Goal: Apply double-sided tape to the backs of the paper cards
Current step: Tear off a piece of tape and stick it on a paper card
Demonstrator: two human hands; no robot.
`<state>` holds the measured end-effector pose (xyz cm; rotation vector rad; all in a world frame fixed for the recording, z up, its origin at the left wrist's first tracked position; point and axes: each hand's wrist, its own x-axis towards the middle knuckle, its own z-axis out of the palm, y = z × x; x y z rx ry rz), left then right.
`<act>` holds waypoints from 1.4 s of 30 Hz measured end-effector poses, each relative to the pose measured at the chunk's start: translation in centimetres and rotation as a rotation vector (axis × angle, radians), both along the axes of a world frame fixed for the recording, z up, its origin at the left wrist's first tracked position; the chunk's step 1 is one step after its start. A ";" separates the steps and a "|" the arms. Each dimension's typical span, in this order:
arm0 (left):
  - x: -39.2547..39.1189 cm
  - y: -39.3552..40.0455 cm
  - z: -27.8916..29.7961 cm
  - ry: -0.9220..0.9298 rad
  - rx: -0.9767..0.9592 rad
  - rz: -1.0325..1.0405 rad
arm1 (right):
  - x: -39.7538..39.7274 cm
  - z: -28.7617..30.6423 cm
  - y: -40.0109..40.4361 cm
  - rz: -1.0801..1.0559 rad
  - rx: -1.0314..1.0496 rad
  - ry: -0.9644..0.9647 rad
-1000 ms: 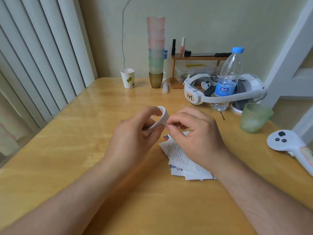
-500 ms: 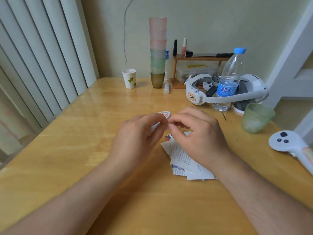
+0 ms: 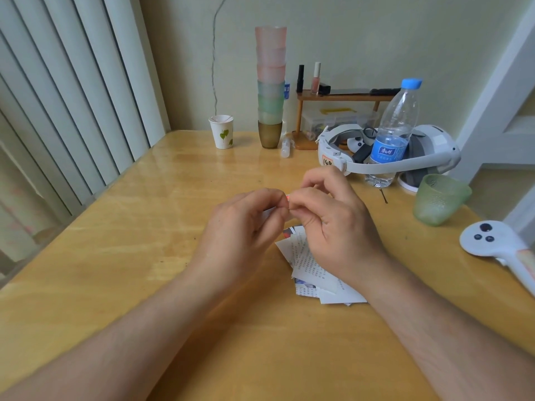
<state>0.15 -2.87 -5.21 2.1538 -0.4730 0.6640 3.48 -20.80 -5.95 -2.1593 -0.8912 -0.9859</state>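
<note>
Left hand [image 3: 246,227]: curled, pinching the small tape roll [image 3: 287,198] above the bench [image 3: 130,256].
Right hand [image 3: 333,221]: fingertips pinch the roll's edge.
Roll's axis: hidden, cannot tell.
Paper cards [image 3: 312,270]: heaped beneath the right hand, long side running away rightwards.

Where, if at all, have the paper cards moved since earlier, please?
No. The paper cards lie where they were, judged against the green cup, partly under the right hand.

pale wall [image 3: 362,33] behind a wooden table [image 3: 144,256], white vertical blinds [image 3: 58,96] left.
</note>
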 end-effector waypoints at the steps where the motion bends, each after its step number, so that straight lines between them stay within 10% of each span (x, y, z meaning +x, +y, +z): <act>1: -0.1 -0.1 0.1 0.028 -0.040 -0.026 | 0.0 0.0 0.1 0.002 0.008 -0.002; 42: 2.1 1.5 -0.5 0.150 -0.644 -0.147 | -1.0 0.1 1.3 0.316 0.449 0.524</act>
